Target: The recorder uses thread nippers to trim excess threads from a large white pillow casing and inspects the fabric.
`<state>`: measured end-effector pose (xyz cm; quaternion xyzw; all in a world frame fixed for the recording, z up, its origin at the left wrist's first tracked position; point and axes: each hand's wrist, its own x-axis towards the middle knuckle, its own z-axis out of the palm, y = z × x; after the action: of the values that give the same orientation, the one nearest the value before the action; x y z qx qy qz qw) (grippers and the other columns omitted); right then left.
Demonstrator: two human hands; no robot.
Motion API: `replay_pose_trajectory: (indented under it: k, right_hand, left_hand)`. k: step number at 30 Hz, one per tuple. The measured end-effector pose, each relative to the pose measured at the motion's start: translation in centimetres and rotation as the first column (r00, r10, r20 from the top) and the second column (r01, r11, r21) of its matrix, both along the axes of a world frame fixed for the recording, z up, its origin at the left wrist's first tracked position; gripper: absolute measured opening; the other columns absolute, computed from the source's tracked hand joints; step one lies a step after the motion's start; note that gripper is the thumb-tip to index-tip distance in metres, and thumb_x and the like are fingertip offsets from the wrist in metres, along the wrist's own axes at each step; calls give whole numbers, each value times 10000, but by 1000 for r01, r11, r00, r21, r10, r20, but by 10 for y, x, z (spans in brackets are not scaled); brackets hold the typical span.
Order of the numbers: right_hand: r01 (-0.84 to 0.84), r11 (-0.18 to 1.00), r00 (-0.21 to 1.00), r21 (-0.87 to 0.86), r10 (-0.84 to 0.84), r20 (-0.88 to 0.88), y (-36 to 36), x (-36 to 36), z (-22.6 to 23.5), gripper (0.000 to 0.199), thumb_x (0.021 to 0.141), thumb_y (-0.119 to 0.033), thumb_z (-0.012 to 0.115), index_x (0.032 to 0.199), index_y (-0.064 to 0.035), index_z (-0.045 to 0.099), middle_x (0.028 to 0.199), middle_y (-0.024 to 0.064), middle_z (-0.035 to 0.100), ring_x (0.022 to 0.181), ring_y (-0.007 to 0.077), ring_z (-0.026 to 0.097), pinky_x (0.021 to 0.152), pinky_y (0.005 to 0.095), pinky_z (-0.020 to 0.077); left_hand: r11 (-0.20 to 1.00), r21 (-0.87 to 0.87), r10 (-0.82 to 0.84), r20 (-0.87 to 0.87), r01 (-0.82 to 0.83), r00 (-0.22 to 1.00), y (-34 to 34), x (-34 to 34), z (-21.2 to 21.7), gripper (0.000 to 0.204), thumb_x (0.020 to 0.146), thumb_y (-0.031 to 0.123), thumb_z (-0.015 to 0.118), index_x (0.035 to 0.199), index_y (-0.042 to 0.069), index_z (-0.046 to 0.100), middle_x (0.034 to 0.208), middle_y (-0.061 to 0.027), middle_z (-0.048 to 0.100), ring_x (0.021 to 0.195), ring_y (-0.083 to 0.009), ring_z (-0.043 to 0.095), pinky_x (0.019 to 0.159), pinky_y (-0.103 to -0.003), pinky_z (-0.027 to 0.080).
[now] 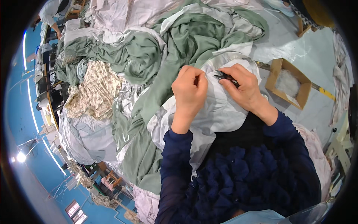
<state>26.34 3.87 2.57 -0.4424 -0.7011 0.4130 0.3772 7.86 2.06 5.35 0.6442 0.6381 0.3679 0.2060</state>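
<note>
My right hand (243, 86) is wrapped round small black thread snips (220, 75), their pointed blades angled toward my other hand. Just left of them, my left hand (189, 89) is closed in a pinch above the cloth; whatever its fingers hold is hidden or too fine to make out. Beneath both hands a white cloth (231, 114) spreads over my lap. It lies against a rumpled sage-green fabric (149, 102) that runs in folds to the left and away from me.
To the right stands an open cardboard box (278, 76) holding white fluffy scraps. Floral cloth (95, 89) and pale blue cloth (89, 134) are heaped at the left, pinkish-white fabric (130, 13) at the back. Another person's arm (55, 28) shows far left.
</note>
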Motion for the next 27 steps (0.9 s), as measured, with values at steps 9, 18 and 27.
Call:
replay_pose_trajectory:
  k: [9,18,27]
  right_hand:
    - [-46,990,997,137,36,74,2,-11,14,296,781,-41,769,1064,-12,688,868,97,637,662,237,614,587,322,488]
    - [-30,965,985,260,-15,170,2,-20,16,295,773,-63,774,1055,-51,687,854,75,626,676,263,625,586,350,502]
    - [-34,962,985,272,-13,171,2,-23,17,256,765,-40,770,1011,-41,700,831,75,637,688,259,644,575,344,515]
  left_hand:
    - [991,-54,131,219,-122,967,-11,0,-7,74,824,-46,667,802,-8,607,788,-84,611,577,-147,556,540,-266,458]
    - [969,197,158,-44,-146,986,-13,6,-14,126,792,-66,689,828,13,599,821,-103,635,579,-205,599,515,-305,493]
    - [949,267,198,-92,-167,976,-15,9,-21,139,763,-78,687,823,15,602,819,-109,632,586,-222,597,506,-312,488]
